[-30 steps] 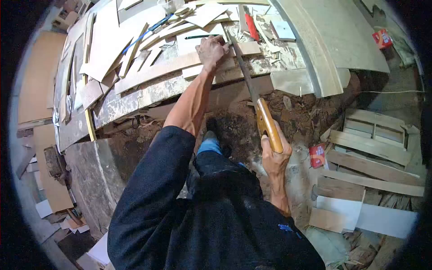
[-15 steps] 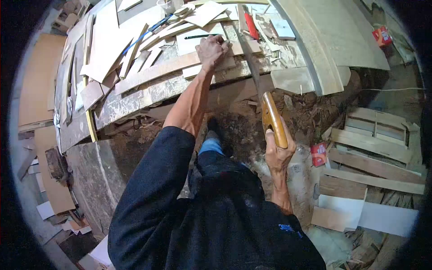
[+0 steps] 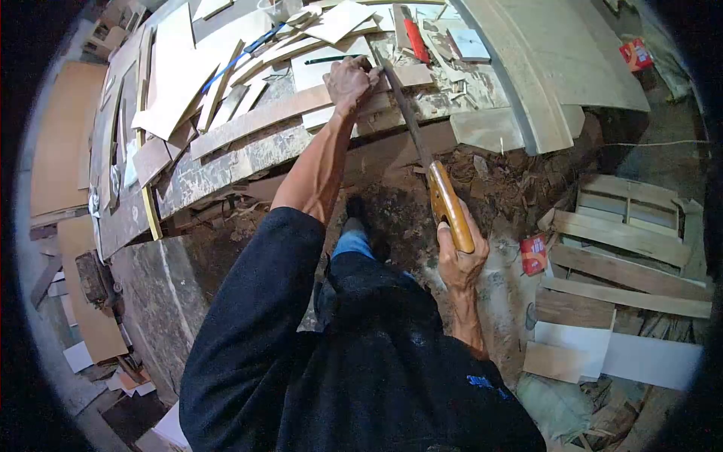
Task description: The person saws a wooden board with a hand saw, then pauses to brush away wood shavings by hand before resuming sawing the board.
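Note:
My right hand (image 3: 462,258) is wrapped round the wooden handle (image 3: 450,211) of a handsaw. Its dark blade (image 3: 409,117) slants away from me over the bench edge and crosses a long thin wooden strip (image 3: 256,120). On that strip, just left of the blade, rests my left hand (image 3: 352,84) with curled fingers gripping and pressing it down. A pale board piece (image 3: 318,118) shows under the strip. Beyond my left hand lies a dark pencil-like stick (image 3: 331,59) on a white panel.
The worn bench (image 3: 226,169) carries scattered offcuts, a blue tool (image 3: 260,41), a red-handled tool (image 3: 416,41) and a large plywood sheet (image 3: 580,60). Stacked boards (image 3: 617,271) and a red packet (image 3: 533,255) lie on the ground at right.
The saw has come back slightly toward me and a little to the left with my right hand. My left hand stays in place on the wooden strip.

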### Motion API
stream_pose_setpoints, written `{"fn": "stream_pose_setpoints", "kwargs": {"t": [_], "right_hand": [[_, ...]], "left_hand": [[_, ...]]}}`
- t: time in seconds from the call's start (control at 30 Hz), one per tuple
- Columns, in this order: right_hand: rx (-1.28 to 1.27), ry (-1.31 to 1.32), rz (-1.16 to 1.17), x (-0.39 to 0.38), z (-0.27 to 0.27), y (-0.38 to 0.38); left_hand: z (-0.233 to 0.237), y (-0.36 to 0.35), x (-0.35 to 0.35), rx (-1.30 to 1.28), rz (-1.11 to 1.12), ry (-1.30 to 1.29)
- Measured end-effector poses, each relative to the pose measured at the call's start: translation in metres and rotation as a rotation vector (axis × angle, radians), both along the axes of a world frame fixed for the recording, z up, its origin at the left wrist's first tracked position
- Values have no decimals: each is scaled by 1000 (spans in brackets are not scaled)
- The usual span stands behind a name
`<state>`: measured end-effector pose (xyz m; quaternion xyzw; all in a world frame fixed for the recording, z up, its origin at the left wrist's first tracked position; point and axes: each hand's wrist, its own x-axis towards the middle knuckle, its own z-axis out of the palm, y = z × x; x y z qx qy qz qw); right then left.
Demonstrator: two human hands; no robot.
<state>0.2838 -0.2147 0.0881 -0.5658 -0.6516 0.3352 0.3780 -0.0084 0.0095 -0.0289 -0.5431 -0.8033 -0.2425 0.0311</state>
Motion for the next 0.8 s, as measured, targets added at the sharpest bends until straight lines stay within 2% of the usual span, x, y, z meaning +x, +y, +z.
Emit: {"fn": "stream_pose_setpoints", "kwargs": {"t": [0.17,0.27,0.4,0.47,0.53,0.57,0.7,0.73,0.8], "right_hand": [[-28,57,38,5,0,-5],[3,-32,27,0,-1,1],[-53,-16,32,-4,4,6],[-53,0,49,2,4,2],[66,-10,58,4,-5,3],[126,-15,58,5,-9,4],[-2,-18,50,-5,-9,20],[104,31,85,-5,-6,21],[64,16,44,0,-5,10]], "left_hand": [[17,-4,4,-148,16,-93],[11,-6,6,-23,2,-162],[16,-9,7,-37,-16,-185],[12,-5,7,-35,15,-118],[12,-7,10,2,36,-65],[11,-6,9,-11,27,-98],[7,-4,5,-19,5,-139],[6,-3,5,-11,5,-129],[12,-5,6,-35,-6,-197]]}}
